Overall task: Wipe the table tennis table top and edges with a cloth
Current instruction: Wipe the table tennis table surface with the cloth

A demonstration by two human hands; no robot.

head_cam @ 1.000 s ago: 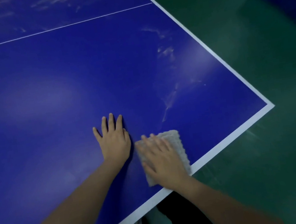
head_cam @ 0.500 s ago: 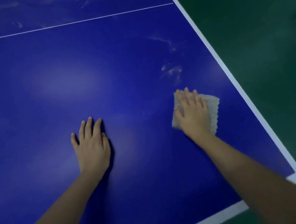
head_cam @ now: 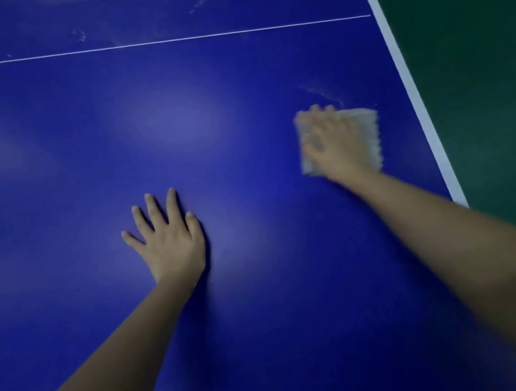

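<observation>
Evidently for support, the left hand [head_cam: 170, 242] rests flat, fingers spread, on the blue table tennis table [head_cam: 264, 294], while the right hand [head_cam: 334, 143], flat and gripping nothing, presses the cloth [head_cam: 369, 131] onto the top near a smear [head_cam: 321, 93] by the white edge line [head_cam: 406, 79].

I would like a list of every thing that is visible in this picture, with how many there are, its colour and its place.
table top: one, blue, fills most of the view
border stripe: one, white, along the table's right edge
thin line: one, white, across the table near the top
smears: several, pale, just beyond the cloth and past the thin line
cloth: one, whitish, flat on the table near the right edge
floor: one, green, right of the table
left hand: one, flat on the table, fingers spread
right hand: one, blurred, presses on the cloth
</observation>
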